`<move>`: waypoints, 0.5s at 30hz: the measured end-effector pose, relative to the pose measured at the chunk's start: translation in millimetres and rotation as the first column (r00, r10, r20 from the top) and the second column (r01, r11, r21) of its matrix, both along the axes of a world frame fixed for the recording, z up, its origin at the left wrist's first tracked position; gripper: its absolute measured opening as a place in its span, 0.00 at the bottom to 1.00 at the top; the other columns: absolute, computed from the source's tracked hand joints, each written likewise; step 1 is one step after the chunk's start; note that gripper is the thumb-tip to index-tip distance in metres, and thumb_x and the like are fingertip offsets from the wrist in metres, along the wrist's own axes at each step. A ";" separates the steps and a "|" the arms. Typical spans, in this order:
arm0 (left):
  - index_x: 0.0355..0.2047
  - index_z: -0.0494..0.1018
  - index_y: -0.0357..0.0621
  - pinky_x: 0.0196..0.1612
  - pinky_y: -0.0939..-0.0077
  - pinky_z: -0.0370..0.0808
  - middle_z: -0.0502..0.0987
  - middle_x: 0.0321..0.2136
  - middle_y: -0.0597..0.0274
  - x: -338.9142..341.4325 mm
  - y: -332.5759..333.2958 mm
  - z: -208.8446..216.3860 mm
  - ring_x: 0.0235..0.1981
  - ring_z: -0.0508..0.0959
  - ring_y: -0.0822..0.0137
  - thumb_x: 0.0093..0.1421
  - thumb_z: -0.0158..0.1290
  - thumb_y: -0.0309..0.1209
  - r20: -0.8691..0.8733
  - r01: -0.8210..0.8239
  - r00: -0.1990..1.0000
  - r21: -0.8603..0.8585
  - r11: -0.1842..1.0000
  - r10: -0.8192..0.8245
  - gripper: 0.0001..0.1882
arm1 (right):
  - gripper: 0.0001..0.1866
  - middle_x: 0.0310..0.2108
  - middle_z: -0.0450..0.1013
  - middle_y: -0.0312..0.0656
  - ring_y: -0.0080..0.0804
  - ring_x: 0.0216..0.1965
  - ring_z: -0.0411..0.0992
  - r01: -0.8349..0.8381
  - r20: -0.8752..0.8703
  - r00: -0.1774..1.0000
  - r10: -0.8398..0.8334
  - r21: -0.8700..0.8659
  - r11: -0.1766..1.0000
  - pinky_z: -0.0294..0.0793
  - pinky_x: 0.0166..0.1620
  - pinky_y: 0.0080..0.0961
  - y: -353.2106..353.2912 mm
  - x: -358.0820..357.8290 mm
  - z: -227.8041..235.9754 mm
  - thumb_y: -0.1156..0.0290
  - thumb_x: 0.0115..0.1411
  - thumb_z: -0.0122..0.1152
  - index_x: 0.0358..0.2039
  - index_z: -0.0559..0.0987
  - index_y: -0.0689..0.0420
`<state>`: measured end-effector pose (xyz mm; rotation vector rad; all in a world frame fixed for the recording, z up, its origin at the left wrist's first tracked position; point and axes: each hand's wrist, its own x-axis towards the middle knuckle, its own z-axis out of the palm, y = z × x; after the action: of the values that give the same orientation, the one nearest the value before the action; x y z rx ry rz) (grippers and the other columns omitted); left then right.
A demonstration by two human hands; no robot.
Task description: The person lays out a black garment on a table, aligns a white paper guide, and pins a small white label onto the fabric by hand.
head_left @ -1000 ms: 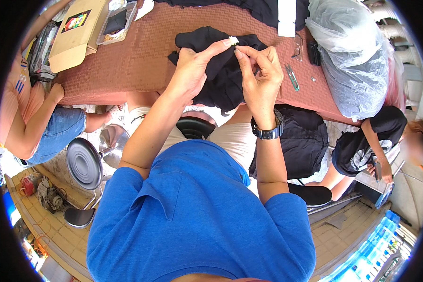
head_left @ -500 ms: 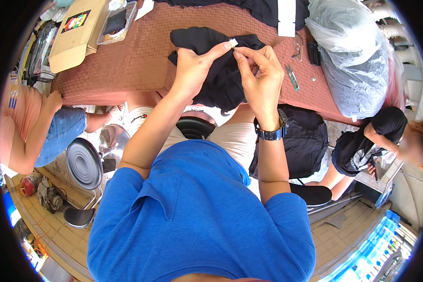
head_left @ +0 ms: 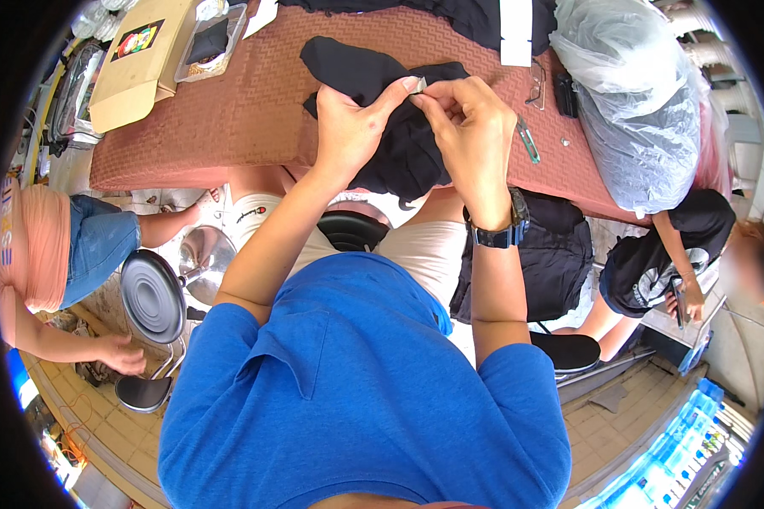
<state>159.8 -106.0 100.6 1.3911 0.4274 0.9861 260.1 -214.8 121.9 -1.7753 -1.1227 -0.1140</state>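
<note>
A black cloth garment (head_left: 348,68) lies bunched on the table in front of me, one end hanging over the near edge. My left hand (head_left: 348,131) is closed at its upper part, thumb stretched along a small whitish label (head_left: 419,85). From the other side my right hand (head_left: 475,127) pinches the same spot with thumb and forefinger. The fingertips of both hands nearly meet there. Whether the right fingers grip the label or the cloth beside it is too small to tell. Green-handled thread snips (head_left: 528,142) lie just right of my right hand.
A brown-covered table (head_left: 221,127) carries a cardboard box (head_left: 127,76), a clear plastic container (head_left: 202,69), eyeglasses (head_left: 536,89), white card (head_left: 516,38) and a large plastic bag (head_left: 628,93). A person (head_left: 42,246) stands left near a stool (head_left: 153,293); another person (head_left: 645,271) sits right.
The small label has tilted between my fingers, and my right hand has shifted slightly. The garment's upper left part has risen. The person at left has swung an arm down; the one at right has lowered an arm.
</note>
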 end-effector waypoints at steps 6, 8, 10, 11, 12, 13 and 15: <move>0.35 0.81 0.35 0.39 0.78 0.77 0.83 0.30 0.65 -7.0 26.9 -5.0 0.32 0.80 0.76 0.58 0.67 0.28 -0.103 0.135 0.986 -0.004 0.991 -0.134 0.09 | 0.35 0.47 0.74 0.45 0.35 0.44 0.74 -0.242 -0.058 0.969 0.240 -0.026 0.970 0.76 0.46 0.31 0.1 46.5 7.6 0.61 0.48 0.81 0.54 0.77 0.59; 0.37 0.81 0.35 0.41 0.78 0.77 0.83 0.32 0.65 -5.4 36.1 0.2 0.34 0.80 0.76 0.58 0.67 0.29 -0.139 0.210 0.969 0.037 0.977 -0.203 0.11 | 0.36 0.53 0.74 0.46 0.32 0.50 0.74 -0.299 -0.173 0.933 0.316 0.120 0.947 0.74 0.52 0.29 18.8 71.2 6.9 0.53 0.57 0.75 0.59 0.74 0.62; 0.43 0.80 0.36 0.44 0.78 0.76 0.83 0.36 0.65 -0.6 47.7 1.6 0.38 0.80 0.76 0.58 0.69 0.30 -0.184 0.300 0.944 0.135 0.944 -0.274 0.16 | 0.26 0.54 0.75 0.39 0.24 0.49 0.72 -0.471 -0.436 0.776 0.456 0.080 0.878 0.72 0.50 0.23 33.3 74.8 5.6 0.60 0.66 0.67 0.59 0.76 0.61; 0.44 0.80 0.36 0.44 0.77 0.77 0.83 0.36 0.65 1.6 54.5 3.9 0.39 0.80 0.76 0.57 0.69 0.30 -0.212 0.338 0.928 0.134 0.932 -0.306 0.16 | 0.23 0.48 0.77 0.35 0.19 0.43 0.72 -0.549 -0.517 0.693 0.502 0.074 0.833 0.71 0.45 0.18 44.5 81.8 0.1 0.60 0.66 0.67 0.57 0.78 0.60; 0.44 0.80 0.36 0.45 0.77 0.77 0.83 0.37 0.64 3.1 61.5 6.9 0.39 0.80 0.76 0.57 0.69 0.30 -0.239 0.375 0.911 0.132 0.918 -0.337 0.17 | 0.27 0.50 0.77 0.39 0.23 0.48 0.72 -0.610 -0.561 0.646 0.518 0.028 0.792 0.71 0.51 0.21 51.0 89.1 -2.8 0.56 0.65 0.67 0.59 0.77 0.60; 0.45 0.80 0.36 0.45 0.76 0.77 0.84 0.37 0.64 4.1 69.1 8.3 0.39 0.80 0.76 0.57 0.69 0.31 -0.267 0.409 0.891 0.126 0.904 -0.366 0.18 | 0.32 0.52 0.77 0.43 0.27 0.53 0.73 -0.671 -0.608 0.595 0.526 -0.015 0.742 0.71 0.56 0.23 56.0 94.4 -3.4 0.51 0.64 0.67 0.61 0.75 0.60; 0.44 0.79 0.33 0.46 0.75 0.78 0.84 0.37 0.62 7.5 87.6 8.8 0.39 0.81 0.74 0.57 0.69 0.31 -0.241 0.324 0.935 0.273 0.906 -0.261 0.19 | 0.27 0.44 0.75 0.37 0.22 0.46 0.69 -0.633 -0.611 0.626 0.485 -0.035 0.773 0.66 0.49 0.20 60.6 101.1 -3.7 0.50 0.62 0.69 0.53 0.77 0.56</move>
<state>167.3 -18.4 109.4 1.7897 0.2030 0.6843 361.2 -154.2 118.2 -1.4119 -1.2085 0.9402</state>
